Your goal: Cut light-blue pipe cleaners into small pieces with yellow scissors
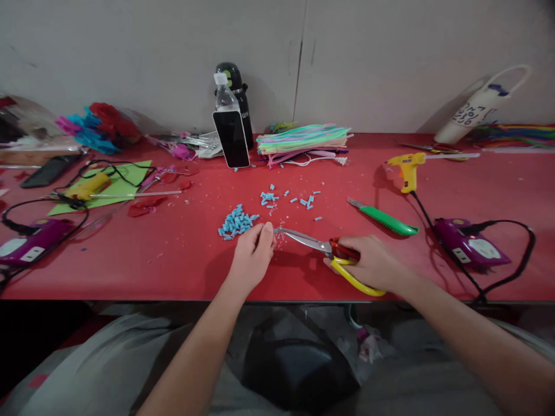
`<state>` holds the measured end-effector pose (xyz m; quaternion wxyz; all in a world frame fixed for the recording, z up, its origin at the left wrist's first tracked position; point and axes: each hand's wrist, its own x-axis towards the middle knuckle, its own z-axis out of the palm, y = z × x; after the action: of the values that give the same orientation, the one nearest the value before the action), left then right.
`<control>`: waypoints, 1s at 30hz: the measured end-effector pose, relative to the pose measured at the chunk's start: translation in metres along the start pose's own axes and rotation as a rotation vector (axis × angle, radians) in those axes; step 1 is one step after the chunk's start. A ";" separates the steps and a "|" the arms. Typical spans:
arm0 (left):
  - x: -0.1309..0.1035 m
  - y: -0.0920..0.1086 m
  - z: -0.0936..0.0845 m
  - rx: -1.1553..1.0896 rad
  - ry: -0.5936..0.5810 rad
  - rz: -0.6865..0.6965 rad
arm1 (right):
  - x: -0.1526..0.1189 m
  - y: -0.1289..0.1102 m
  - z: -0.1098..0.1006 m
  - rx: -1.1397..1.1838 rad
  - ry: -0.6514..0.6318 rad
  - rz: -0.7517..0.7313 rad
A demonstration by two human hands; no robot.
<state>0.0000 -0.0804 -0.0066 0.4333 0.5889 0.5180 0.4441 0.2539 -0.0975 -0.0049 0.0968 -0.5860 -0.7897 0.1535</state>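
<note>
My left hand (254, 254) is closed in a pinch, and a bit of a small blue piece (276, 230) peeks out at its fingertips. The tips of the scissors (307, 239) meet that piece. My right hand (370, 260) is wrapped round the scissors' handles, one red and one yellow; the blades look nearly together. Just left of my left fingers lies a heap of short blue pieces (236, 222). Further pieces (269, 198) are scattered beyond the scissors, with tiny pale crumbs among them.
A green utility knife (388, 221) lies right of the scissors. Past it stand a yellow glue gun (408, 170) and a purple power strip (470, 242). Behind are a bundle of pipe cleaners (303, 141) and a phone (232, 138) propped against a bottle. Another glue gun (89, 186) lies left.
</note>
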 end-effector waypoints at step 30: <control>0.001 -0.004 0.000 0.017 -0.010 0.007 | 0.002 0.006 0.003 0.034 -0.035 -0.016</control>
<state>-0.0007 -0.0793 -0.0107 0.4293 0.5963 0.5177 0.4382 0.2581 -0.0940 -0.0096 0.0938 -0.5751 -0.7933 0.1764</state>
